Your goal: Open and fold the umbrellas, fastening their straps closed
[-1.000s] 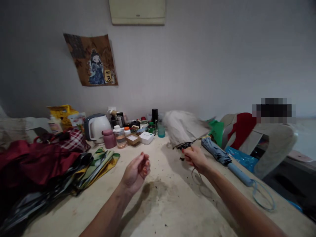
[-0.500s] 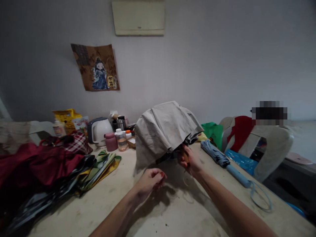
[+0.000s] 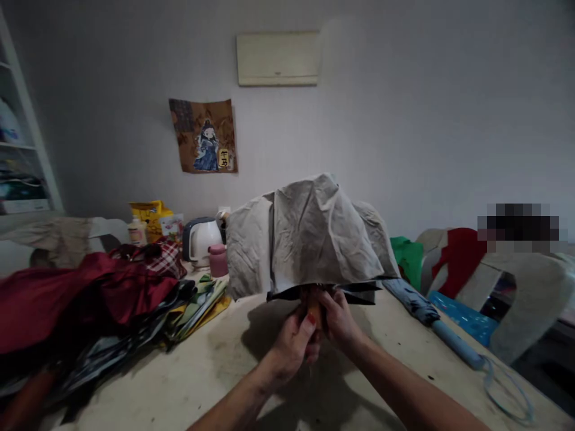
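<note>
Gripping the handle (image 3: 314, 312) of a beige umbrella (image 3: 309, 233), the left hand (image 3: 291, 347) and the right hand (image 3: 336, 320) are both wrapping tightly around it, touching each other, right of the kettle (image 3: 200, 239) and nearer the camera. The crumpled canopy is hanging over the hands and hiding whatever stands just right of the kettle. A pink cup (image 3: 218, 260) is sitting against the kettle's right side, red cloth (image 3: 81, 293) is lying to its left, and a blue umbrella (image 3: 444, 335) is lying far to its right on the table (image 3: 215, 365).

Dim light is falling from overhead, the umbrella (image 3: 309, 239) shadowing the table (image 3: 215, 365) softly (edges are bowing, corners darkening).
</note>
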A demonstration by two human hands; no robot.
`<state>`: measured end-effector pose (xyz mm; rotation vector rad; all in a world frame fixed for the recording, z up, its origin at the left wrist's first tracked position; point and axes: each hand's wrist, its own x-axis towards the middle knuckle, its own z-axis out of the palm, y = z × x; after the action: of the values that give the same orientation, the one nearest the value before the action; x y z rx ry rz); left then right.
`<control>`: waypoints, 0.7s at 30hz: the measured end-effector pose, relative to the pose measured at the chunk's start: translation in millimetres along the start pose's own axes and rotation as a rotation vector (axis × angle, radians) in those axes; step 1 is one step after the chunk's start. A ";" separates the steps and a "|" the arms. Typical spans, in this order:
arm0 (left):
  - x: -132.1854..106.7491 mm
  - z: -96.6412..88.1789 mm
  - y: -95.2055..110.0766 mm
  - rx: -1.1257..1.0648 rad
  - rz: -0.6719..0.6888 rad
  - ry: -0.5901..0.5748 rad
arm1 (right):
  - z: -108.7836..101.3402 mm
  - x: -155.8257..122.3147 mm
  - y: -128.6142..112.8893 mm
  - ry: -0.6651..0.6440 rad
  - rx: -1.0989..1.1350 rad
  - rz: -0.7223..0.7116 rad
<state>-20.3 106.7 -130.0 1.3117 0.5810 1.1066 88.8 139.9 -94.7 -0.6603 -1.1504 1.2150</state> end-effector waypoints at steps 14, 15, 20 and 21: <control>-7.6 4.8 33.0 -0.146 0.004 0.088 | 51.4 56.5 -51.2 0.025 0.244 -0.031; -6.9 5.1 34.3 -0.155 -0.001 0.084 | 53.5 60.3 -55.3 0.020 0.256 -0.023; 2.0 5.7 32.1 0.080 0.101 0.178 | 55.4 75.8 -65.9 0.102 0.180 -0.161; 3.3 6.6 32.0 0.114 0.116 0.205 | 55.3 77.4 -67.1 0.119 0.173 -0.176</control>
<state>-23.0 103.0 -97.5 1.3522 0.7353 1.3298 57.7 185.1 7.9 -0.4839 -0.9708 1.0964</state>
